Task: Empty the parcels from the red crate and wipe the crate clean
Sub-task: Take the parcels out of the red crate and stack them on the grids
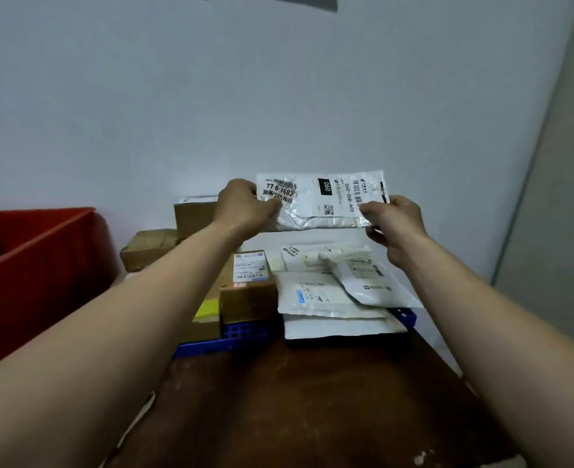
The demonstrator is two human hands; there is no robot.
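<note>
I hold a flat white plastic parcel (pixel 322 201) with printed labels up in the air, in front of the wall. My left hand (pixel 245 206) grips its left end and my right hand (pixel 395 224) grips its right end. The parcel hangs above a pile of parcels. The red crate (pixel 39 265) stands at the left edge, its inside mostly out of sight, with something brown just visible in it.
Below the held parcel lie several white mailer bags (pixel 332 295) and several cardboard boxes (pixel 248 288) on a blue perforated tray (pixel 231 336). The tray rests on a worn brown table (pixel 295 400). A pale wall (pixel 278 96) stands close behind.
</note>
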